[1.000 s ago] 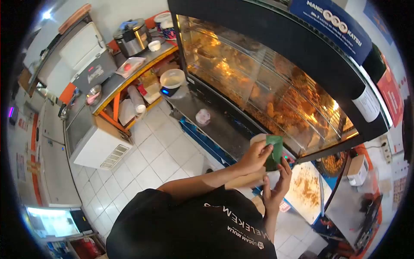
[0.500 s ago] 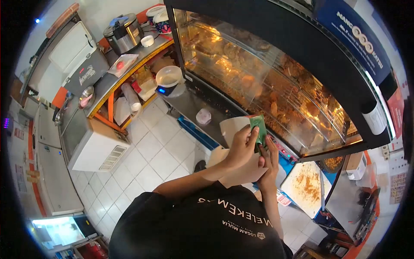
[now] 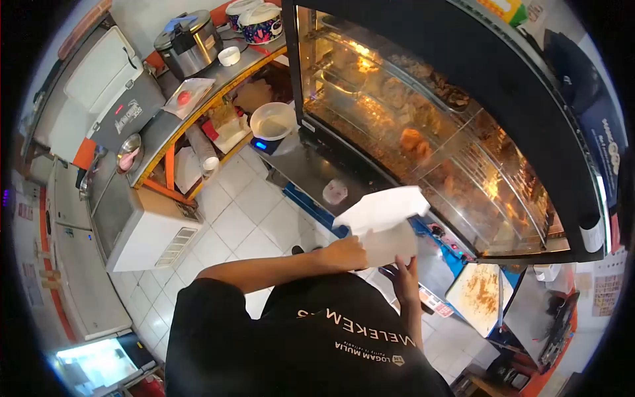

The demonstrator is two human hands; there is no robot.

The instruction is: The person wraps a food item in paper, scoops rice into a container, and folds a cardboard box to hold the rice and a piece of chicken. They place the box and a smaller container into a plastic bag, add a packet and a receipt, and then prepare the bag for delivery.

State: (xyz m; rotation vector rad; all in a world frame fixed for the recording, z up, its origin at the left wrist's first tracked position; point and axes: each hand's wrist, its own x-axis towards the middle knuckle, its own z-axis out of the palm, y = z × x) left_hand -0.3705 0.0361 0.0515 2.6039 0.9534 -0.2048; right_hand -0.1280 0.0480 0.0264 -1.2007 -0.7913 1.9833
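Note:
An opened white paper takeaway box [image 3: 387,246] is in front of my chest, its pale flap [image 3: 380,206] folded out toward the warmer. My left hand [image 3: 346,254] is closed on the box's left edge. At the box's lower right, my right hand [image 3: 403,272] grips its edge with the thumb up against the side. Its other fingers are partly hidden below. Inside the box I cannot make out any contents.
A lit glass food warmer [image 3: 423,132] with fried pieces on racks stands ahead. A small clear packet [image 3: 335,192] lies on the steel counter [image 3: 291,162]. To the left sits a white bowl [image 3: 273,121] on a scale; to the right, a crumb-covered board [image 3: 479,294] with a knife.
The green item that was between my hands no longer shows. My hands have moved apart and lower, and the white box is now held open. The view has shifted slightly left.

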